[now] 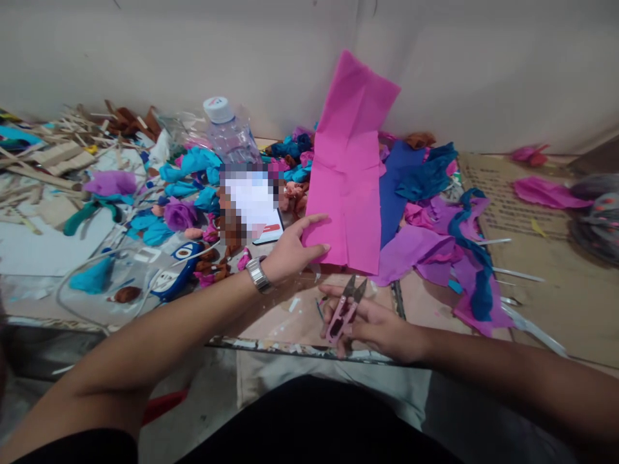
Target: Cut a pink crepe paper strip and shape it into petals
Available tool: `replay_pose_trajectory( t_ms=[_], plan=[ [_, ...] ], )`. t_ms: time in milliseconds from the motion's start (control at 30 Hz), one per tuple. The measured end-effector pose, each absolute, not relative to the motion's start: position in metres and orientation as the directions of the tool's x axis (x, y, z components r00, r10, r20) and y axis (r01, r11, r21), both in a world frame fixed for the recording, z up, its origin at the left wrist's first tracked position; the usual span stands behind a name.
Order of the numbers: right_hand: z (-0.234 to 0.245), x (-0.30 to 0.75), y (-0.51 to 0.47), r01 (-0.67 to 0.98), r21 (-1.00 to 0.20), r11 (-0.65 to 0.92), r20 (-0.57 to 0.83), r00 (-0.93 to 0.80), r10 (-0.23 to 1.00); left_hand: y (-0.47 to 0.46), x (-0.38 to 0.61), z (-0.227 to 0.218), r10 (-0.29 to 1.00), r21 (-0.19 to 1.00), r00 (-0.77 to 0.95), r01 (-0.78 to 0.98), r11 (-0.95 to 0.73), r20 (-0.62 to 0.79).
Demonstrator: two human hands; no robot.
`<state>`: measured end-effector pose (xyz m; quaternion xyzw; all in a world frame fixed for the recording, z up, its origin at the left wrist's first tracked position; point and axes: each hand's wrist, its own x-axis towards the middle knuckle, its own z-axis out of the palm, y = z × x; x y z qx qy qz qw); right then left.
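Note:
A long pink sheet, seemingly crepe paper (345,187), stretches up from the table toward the wall, creased across its upper part. My left hand (296,248) pinches its lower left edge between thumb and fingers. In my right hand (372,325) are pink thread snips (342,316), blades pointing up and parted, just below the sheet's bottom edge. The snips do not touch the paper. Behind the sheet, on its right, shows a dark blue sheet (399,183). Purple paper pieces (418,248) lie to the right of the pink sheet.
A phone (258,200), partly blurred out, stands left of the sheet, before a clear bottle (229,135). Wooden sticks (58,154) and green-handled pliers (91,212) lie at the left. Cardboard (546,258) covers the right side. The table's front edge (309,351) runs below my hands.

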<state>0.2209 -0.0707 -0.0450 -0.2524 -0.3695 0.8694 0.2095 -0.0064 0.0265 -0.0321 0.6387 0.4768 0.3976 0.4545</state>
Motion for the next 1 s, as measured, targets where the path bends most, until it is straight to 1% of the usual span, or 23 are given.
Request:
replay_pose_trajectory(
  t_ms=[67,133,233,400,500,633,767,900,1000],
  plan=[
    [-0.045,0.222,-0.071,-0.162,-0.782,-0.601,-0.263,-0.789,0.555,0.026,-0.006,-0.031,0.971,0.959,0.231,0.254,-0.123,0.064],
    [-0.045,0.224,-0.07,-0.102,-0.809,-0.578,-0.269,-0.811,0.52,0.026,-0.006,-0.029,0.972,0.957,0.228,0.265,-0.117,0.055],
    [-0.045,0.225,-0.069,-0.059,-0.807,-0.587,-0.277,-0.84,0.466,0.026,-0.006,-0.028,0.971,0.955,0.229,0.267,-0.127,0.066],
    [-0.044,0.225,-0.068,-0.081,-0.763,-0.641,-0.287,-0.847,0.448,0.027,-0.007,-0.029,0.972,0.954,0.218,0.263,-0.145,0.087],
    [-0.043,0.223,-0.067,-0.119,-0.758,-0.641,-0.283,-0.826,0.487,0.028,-0.007,-0.029,0.975,0.961,0.208,0.245,-0.128,0.077],
    [-0.044,0.221,-0.063,-0.156,-0.766,-0.624,-0.254,-0.817,0.517,0.027,-0.008,-0.029,0.978,0.956,0.201,0.271,-0.113,0.059],
    [-0.047,0.22,-0.06,-0.201,-0.718,-0.666,-0.295,-0.779,0.553,0.027,-0.008,-0.028,0.977,0.949,0.206,0.293,-0.119,0.059],
    [-0.046,0.222,-0.06,-0.137,-0.711,-0.69,-0.305,-0.824,0.478,0.027,-0.008,-0.028,0.973,0.939,0.211,0.308,-0.155,0.091],
    [-0.043,0.223,-0.063,-0.144,-0.679,-0.72,-0.306,-0.835,0.456,0.027,-0.009,-0.028,0.97,0.931,0.22,0.32,-0.175,0.107]
  ],
)
